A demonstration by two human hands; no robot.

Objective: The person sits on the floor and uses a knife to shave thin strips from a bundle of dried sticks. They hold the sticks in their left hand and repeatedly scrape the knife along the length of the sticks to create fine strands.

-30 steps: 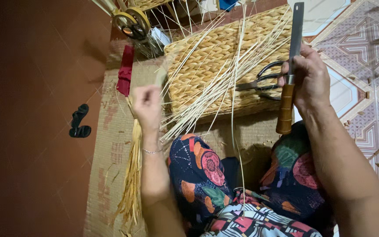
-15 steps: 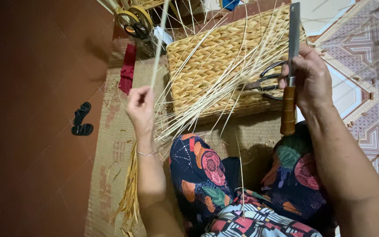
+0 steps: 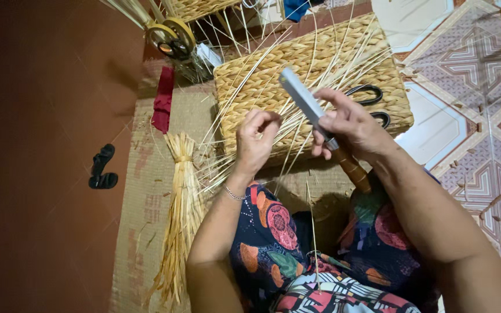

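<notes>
Pale straw strands (image 3: 297,116) fan across the woven basket (image 3: 273,87) at frame centre; the left hand (image 3: 254,142) pinches several strands between closed fingers. The right hand (image 3: 352,130) is clamped on a wooden-handled knife (image 3: 320,127), blade pointing toward upper left; scissors (image 3: 372,101) lie on the basket behind it

Dim left side, brighter right, sharp focus, slight edge distortion
</notes>
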